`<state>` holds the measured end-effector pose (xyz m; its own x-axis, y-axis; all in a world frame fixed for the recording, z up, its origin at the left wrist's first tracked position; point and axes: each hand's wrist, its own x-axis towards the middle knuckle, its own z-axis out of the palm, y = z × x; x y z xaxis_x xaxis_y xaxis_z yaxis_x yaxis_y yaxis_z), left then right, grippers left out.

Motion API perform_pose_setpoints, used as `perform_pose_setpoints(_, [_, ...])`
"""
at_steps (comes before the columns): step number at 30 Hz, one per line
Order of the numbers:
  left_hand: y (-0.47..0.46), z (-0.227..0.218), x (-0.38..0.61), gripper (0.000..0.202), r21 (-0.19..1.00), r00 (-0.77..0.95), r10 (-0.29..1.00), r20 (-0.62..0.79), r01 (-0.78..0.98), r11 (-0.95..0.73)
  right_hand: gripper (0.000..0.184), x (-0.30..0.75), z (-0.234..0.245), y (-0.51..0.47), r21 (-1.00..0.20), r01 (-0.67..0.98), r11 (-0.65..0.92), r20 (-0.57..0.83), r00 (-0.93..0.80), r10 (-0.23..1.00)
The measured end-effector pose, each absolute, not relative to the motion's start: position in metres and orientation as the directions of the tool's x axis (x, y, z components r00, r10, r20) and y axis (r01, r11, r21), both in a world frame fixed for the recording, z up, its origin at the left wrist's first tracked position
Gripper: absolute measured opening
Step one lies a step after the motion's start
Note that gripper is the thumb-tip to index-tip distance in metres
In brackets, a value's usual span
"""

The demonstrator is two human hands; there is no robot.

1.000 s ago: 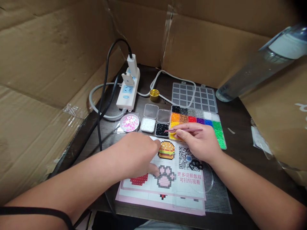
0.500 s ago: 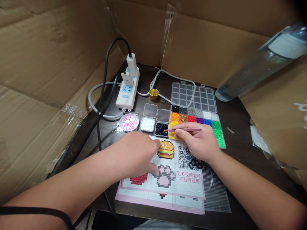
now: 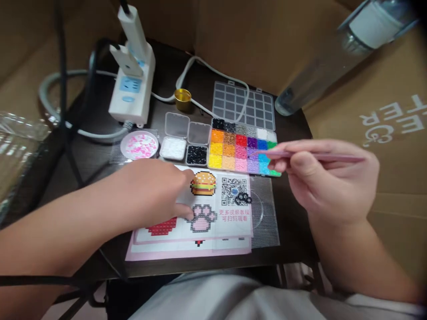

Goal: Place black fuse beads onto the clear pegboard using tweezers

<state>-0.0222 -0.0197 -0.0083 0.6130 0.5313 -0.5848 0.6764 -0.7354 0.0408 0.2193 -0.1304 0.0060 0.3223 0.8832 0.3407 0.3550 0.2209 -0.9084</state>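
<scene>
My right hand (image 3: 336, 184) is raised on the right, gripping pink tweezers (image 3: 323, 156) that point left. In the view their tip overlaps the bead box (image 3: 211, 161); whether they carry a bead, I cannot tell. My left hand (image 3: 156, 189) rests on the printed pattern sheet (image 3: 233, 229), thumb and index finger apart beside the burger picture (image 3: 203, 183) and paw picture (image 3: 201, 218). A small black bead outline (image 3: 243, 198) lies near the QR code on a clear pegboard (image 3: 267, 222). Black beads (image 3: 196, 155) fill a small lidded case, white beads (image 3: 173, 148) another.
A round dish of pink and white beads (image 3: 140, 146) stands left of the cases. Behind are a gold cup (image 3: 183, 99), a white power strip (image 3: 131, 95) with cables and a clear box lid (image 3: 243, 104). A tall bottle (image 3: 320, 66) leans into the right corner. Cardboard walls (image 3: 240, 44) surround the table.
My right hand with the tweezers has moved right and up, away from the black bead case. The view has shifted closer and downward. My left hand stays on the sheet.
</scene>
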Motion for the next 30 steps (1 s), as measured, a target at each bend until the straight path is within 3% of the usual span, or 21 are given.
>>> perform_pose_setpoints(6, [-0.022, -0.003, -0.019, 0.047, -0.046, 0.581, 0.549, -0.601, 0.661, -0.749, 0.015, 0.23, -0.026, -0.187, -0.918, 0.395, -0.029, 0.088, 0.275, 0.957])
perform_pose_setpoints(17, [-0.021, -0.013, -0.022, 0.048, 0.058, 0.626, 0.617, -0.477, 0.723, -0.688, 0.025, 0.223, -0.049, -0.199, -0.92, 0.39, 0.019, 0.142, 0.29, 0.946])
perform_pose_setpoints(30, [-0.02, -0.005, -0.019, 0.045, 0.012, 0.578, 0.564, -0.589, 0.705, -0.709, 0.03, 0.224, -0.055, -0.2, -0.895, 0.434, 0.105, 0.223, 0.231, 0.947])
